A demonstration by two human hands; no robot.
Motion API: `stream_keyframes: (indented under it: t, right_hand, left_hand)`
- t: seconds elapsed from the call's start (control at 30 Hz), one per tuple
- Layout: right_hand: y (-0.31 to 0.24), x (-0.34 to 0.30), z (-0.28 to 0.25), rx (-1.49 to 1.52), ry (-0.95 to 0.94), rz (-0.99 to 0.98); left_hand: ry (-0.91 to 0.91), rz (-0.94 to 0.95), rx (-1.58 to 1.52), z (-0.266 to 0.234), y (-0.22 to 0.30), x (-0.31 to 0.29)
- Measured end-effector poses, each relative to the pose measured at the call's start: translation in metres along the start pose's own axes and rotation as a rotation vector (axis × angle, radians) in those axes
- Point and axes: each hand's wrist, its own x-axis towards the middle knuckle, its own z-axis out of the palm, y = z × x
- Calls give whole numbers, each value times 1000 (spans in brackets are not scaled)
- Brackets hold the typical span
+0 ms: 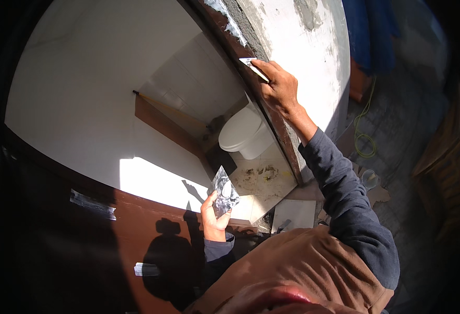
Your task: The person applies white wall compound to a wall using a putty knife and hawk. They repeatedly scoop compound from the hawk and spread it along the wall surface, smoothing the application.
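Because the brown door frame (272, 110) curves up between a white interior wall (83, 89) and the rough plastered outer wall (303, 47), the work sits high on a narrow edge, with a white toilet (243, 133) on a stained tiled floor (264, 175) seen through the opening and a brown door (83, 235), patched with strips of tape, at lower left. A yellow-green cable (365, 131) trails across the ground outside, near a loose white tile (295, 213). The likeliest slip, to my eye, is the blade skidding off the frame's edge and scratching the brown surface or smearing filler onto it, since the arm is fully stretched and pressure is hard to steady at that reach; filler could also slide off the tilted plate below. The right hand (279, 89) is clenched tight around a small putty knife (253, 68), whose pale blade lies against the frame near its top. The left hand (214, 212), held low by the chest, pinches a smeared grey-white mixing plate (223, 191) at its lower corner between thumb and fingers.
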Motion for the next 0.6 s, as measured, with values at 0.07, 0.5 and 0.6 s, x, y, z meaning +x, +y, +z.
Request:
stream_keyframes:
  t: [0.07, 0.5, 0.6]
  right_hand:
    - [-9, -26, -24, 279, -94, 132]
    - [-67, -46, -99, 298, -903, -215]
    - [-60, -37, -94, 301, -923, -310]
  left_hand:
    - [-153, 22, 19, 20, 15, 2]
    - [-387, 288, 522, 129, 53, -12]
    - [-416, 247, 577, 132, 49, -12]
